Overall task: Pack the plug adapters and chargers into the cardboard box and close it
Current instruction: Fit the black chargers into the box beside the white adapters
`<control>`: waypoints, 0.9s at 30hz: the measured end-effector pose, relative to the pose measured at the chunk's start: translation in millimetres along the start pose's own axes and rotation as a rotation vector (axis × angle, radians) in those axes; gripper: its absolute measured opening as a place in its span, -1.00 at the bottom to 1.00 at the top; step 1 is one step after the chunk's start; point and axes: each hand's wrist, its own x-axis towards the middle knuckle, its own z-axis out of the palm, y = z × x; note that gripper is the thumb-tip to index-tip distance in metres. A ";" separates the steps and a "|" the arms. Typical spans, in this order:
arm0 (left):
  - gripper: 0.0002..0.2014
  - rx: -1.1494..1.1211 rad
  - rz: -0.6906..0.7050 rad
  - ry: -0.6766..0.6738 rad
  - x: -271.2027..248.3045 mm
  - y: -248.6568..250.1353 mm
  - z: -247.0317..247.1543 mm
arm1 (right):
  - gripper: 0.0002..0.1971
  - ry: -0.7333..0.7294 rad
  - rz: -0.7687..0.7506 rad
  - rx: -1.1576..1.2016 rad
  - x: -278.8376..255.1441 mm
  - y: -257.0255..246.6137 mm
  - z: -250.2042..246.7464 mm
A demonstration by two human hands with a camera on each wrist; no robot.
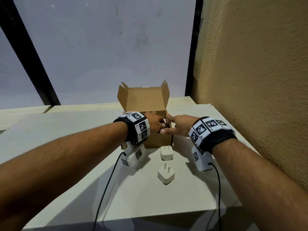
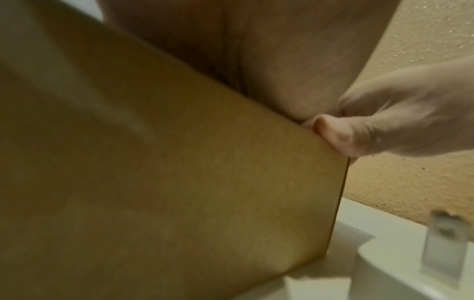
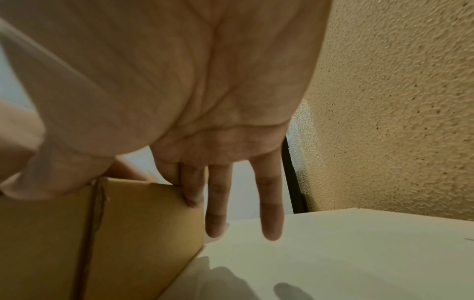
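Note:
An open cardboard box (image 1: 158, 140) (image 2: 179, 182) (image 3: 141, 223) stands on the table, its lid upright at the back. My left hand (image 1: 154, 121) (image 2: 269, 50) reaches over the front rim, fingers dipping inside and hidden. My right hand (image 1: 176, 126) (image 3: 179, 81) pinches the box's front right corner: the thumb (image 2: 359, 134) presses the outer wall, a finger (image 3: 192, 192) hooks over the rim, and the other fingers hang straight beside the box. Two white chargers lie in front of the box, the nearer-to-box charger (image 1: 166, 154) (image 2: 436, 253) and another charger (image 1: 166, 175).
The white table (image 1: 75, 147) ends in a front edge low in the head view. A rough tan wall (image 1: 258, 80) runs close along the right side. Black cables (image 1: 106, 180) trail from both wrist cameras across the tabletop.

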 end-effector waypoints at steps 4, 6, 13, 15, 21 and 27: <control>-0.79 -0.341 0.024 0.095 -4.6 -6.7 0.1 | -0.32 0.008 0.008 0.005 -2.0 -0.4 -0.2; -0.81 -0.431 0.058 0.116 -9.6 -7.8 -3.1 | -0.31 0.009 0.007 0.004 -3.0 -0.6 -0.6; -0.41 -0.621 0.005 0.193 -11.6 -9.6 -7.8 | -0.27 0.019 0.015 0.012 -3.1 -1.1 0.0; -0.42 -0.661 0.000 0.258 -11.5 -8.4 -10.2 | -0.33 0.027 0.008 0.028 -3.9 -1.1 0.3; -0.59 -0.673 0.002 0.338 -8.4 -7.8 -16.4 | -0.35 0.028 0.032 0.055 -4.4 -2.5 1.2; -0.73 -0.767 0.019 0.330 -12.8 -13.3 -20.1 | -0.34 0.046 0.031 0.078 -7.4 -1.9 1.5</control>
